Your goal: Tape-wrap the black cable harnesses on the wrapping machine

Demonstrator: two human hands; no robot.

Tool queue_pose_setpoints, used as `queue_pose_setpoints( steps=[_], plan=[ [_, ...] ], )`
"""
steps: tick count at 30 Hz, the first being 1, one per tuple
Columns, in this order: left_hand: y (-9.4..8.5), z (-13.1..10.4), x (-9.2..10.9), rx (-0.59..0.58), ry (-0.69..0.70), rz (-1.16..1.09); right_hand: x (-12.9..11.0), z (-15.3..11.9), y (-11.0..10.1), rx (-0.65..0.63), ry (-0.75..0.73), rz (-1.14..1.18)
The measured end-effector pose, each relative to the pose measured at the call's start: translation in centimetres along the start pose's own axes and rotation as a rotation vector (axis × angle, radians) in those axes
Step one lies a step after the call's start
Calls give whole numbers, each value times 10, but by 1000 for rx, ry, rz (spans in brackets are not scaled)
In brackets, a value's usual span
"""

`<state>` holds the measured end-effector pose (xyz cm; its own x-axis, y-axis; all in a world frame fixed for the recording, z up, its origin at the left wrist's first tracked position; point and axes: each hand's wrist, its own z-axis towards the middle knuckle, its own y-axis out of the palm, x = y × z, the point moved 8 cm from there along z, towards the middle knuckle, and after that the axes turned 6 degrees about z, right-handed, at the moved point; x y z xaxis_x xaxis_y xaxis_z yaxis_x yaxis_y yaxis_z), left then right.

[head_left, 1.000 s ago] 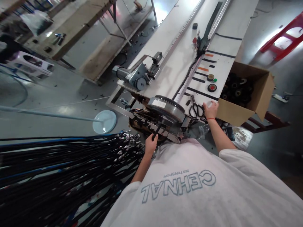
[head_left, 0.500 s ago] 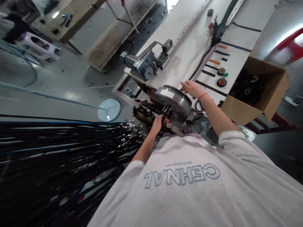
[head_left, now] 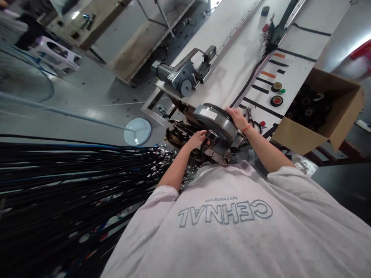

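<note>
A round grey machine drum (head_left: 217,121) with a white label sits at the near end of the long table. My left hand (head_left: 197,139) is at the drum's lower left, its fingers bent together beside a dark curved band (head_left: 212,136). What lies between those fingertips is hidden. On the drum's right side, my right hand (head_left: 237,119) is closed where the black cable bundle (head_left: 252,79) comes down the table. Cable ends with a red piece (head_left: 262,124) show just beyond the right wrist.
A motor unit (head_left: 185,77) stands on the table's left. Tape rolls (head_left: 276,100) and black and orange strips lie along its right part. An open cardboard box (head_left: 301,135) of dark rolls is at right. Many hanging black cables (head_left: 72,185) fill the lower left, near a round pale base (head_left: 137,131).
My right hand has gone from outstretched fingers to closed against the drum's side. My left hand has risen slightly toward the drum. Cable ends with a red piece now show by the right wrist.
</note>
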<state>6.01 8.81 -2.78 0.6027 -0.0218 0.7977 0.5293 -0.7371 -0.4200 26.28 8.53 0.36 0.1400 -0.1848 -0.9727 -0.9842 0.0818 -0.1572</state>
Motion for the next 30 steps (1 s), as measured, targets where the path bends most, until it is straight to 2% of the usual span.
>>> queue_pose_setpoints(
  steps=[4, 6, 8, 10, 12, 14, 16, 18, 19, 20, 22, 23, 25, 27, 28, 30],
  plan=[
    [-1, -3, 20, 47, 30, 368, 43, -59, -45, 352, 67, -566],
    [-7, -3, 28, 98, 55, 501, 55, -79, -58, 441, 143, -781],
    [-26, -1, 30, 169, 55, 580, 68, -92, -68, 449, 247, -868],
    [-53, 2, 28, 241, 46, 595, 77, -103, -81, 433, 366, -874],
    [-78, 5, 25, 287, 46, 577, 84, -118, -95, 402, 505, -806],
    [-90, 7, 22, 280, 53, 545, 80, -133, -97, 326, 538, -622],
    [-90, 7, 17, 234, 33, 501, 58, -142, -70, 141, 379, -278],
    [-86, 5, 15, 193, 7, 472, 22, -149, -14, -173, 178, 132],
    [-84, 3, 16, 184, 1, 473, 5, -153, 21, -368, 139, 325],
    [-83, 1, 18, 184, 3, 484, -7, -156, 57, -563, 156, 492],
    [-81, -2, 25, 193, 22, 524, -15, -150, 119, -830, 318, 742],
    [-81, -4, 28, 202, 24, 554, -12, -142, 144, -883, 421, 804],
    [-84, -6, 32, 260, 0, 645, 8, -117, 172, -794, 595, 792],
    [-93, -7, 31, 372, -45, 752, 30, -104, 174, -643, 681, 683],
    [-99, -9, 28, 438, -68, 791, 36, -107, 168, -616, 691, 638],
    [-107, -12, 15, 505, -111, 814, 35, -128, 151, -666, 657, 625]
  ],
)
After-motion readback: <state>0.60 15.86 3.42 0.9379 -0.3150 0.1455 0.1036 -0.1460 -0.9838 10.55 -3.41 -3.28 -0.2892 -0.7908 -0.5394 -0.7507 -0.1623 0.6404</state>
